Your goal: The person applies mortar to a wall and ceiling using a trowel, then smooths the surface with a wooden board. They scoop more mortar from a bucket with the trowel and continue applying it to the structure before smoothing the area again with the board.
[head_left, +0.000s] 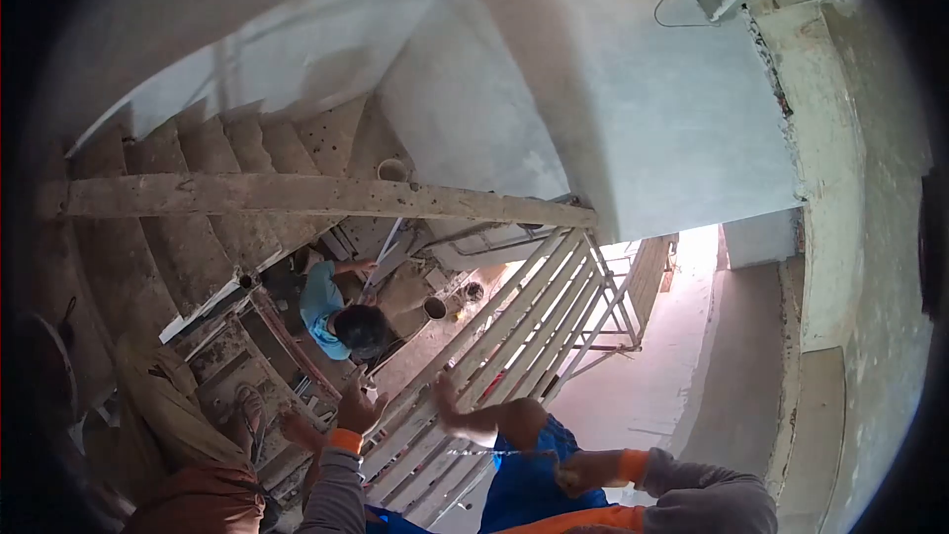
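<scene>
My left hand (pixel 358 408), below an orange cuff, is raised above the slatted platform's left edge. Its fingers and thumb are apart, and I see nothing in it. Close to my blue shorts (pixel 524 504), my right hand (pixel 581 473) is closed in a fist. A thin, pale cord-like piece (pixel 499 452) sticks out leftward from that fist across my shorts; its exact kind is too small to make out. My bent bare leg (pixel 504 425) rests over the slatted platform (pixel 494 336).
Far below, a person in a light blue shirt (pixel 321 302) bends beside a bucket (pixel 435 309). At left is another person's sandalled foot (pixel 249 410). A long beam (pixel 297 196) crosses before the concrete stairs (pixel 213 153). A scaffold frame (pixel 618 307) stands right of the slats.
</scene>
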Available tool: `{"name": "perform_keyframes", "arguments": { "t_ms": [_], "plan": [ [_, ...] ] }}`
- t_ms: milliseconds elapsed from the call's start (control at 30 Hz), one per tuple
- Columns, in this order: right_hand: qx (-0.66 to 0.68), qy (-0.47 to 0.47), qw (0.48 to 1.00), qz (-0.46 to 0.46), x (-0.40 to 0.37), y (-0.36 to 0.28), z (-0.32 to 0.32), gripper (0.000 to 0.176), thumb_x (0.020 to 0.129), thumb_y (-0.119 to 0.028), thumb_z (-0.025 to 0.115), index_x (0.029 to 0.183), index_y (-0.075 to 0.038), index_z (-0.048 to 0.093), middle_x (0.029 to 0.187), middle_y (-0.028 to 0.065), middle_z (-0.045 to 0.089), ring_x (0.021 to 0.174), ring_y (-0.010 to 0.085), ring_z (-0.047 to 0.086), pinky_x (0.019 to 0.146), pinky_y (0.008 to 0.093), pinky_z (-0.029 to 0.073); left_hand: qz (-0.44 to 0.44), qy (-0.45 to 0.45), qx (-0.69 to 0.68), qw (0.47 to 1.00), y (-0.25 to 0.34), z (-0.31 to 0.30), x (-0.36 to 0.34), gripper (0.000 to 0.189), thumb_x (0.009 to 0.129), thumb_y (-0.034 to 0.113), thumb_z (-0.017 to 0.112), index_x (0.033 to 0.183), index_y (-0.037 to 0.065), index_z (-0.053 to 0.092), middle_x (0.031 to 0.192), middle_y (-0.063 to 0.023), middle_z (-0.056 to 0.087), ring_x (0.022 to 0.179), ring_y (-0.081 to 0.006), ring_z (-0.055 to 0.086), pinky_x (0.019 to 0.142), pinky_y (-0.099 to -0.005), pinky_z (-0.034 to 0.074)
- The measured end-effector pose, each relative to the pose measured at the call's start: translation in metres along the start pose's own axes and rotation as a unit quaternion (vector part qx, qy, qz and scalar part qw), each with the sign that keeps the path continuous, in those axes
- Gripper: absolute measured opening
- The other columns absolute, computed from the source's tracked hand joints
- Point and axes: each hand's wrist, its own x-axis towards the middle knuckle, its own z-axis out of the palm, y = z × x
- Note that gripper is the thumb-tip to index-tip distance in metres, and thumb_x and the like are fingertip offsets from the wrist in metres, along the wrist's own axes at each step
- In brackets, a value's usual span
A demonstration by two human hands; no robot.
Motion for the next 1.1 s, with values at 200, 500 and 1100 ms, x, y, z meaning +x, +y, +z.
{"name": "perform_keyframes", "arguments": {
  "t_ms": [200, 500, 1100],
  "plan": [
    [-0.070, 0.070, 0.985, -0.143, 0.138, 0.018, -0.041, 0.027, 0.087, -0.032, 0.053, 0.084, -0.004, 0.052, 0.084, 0.0092, 0.057, 0.077, 0.0192, 0.054, 0.066, 0.0347, 0.044, -0.026, -0.012, 0.057, 0.998, 0.025, -0.052, 0.038, 0.068, 0.074, 0.029, 0.067, 0.127, 0.002, 0.036, 0.095, -0.0149, 0.057, 0.084, -0.0273, 0.058, 0.075, -0.0375, 0.047],
    [-0.236, 0.464, 0.815, -0.256, 0.359, -0.013, -0.181, 0.041, 0.074, -0.040, 0.062, 0.099, -0.008, 0.059, 0.081, 0.0189, 0.059, 0.068, 0.0344, 0.059, 0.061, 0.0434, 0.048, -0.064, 0.091, 0.179, 0.978, 0.067, -0.111, 0.041, 0.061, 0.082, 0.034, 0.062, 0.127, -0.002, 0.038, 0.082, -0.0123, 0.054, 0.070, -0.0213, 0.054, 0.060, -0.0332, 0.045],
    [-0.309, 0.466, 0.815, -0.152, 0.568, -0.048, -0.370, 0.063, 0.074, -0.045, 0.062, 0.111, 0.004, 0.053, 0.112, 0.0241, 0.054, 0.105, 0.0361, 0.051, 0.090, 0.0414, 0.041, 0.031, 0.180, 0.377, 0.908, 0.146, -0.094, -0.037, 0.055, 0.075, 0.030, 0.068, 0.120, 0.006, 0.048, 0.104, -0.0168, 0.057, 0.080, -0.0330, 0.059, 0.063, -0.0371, 0.050]
  ]
}}
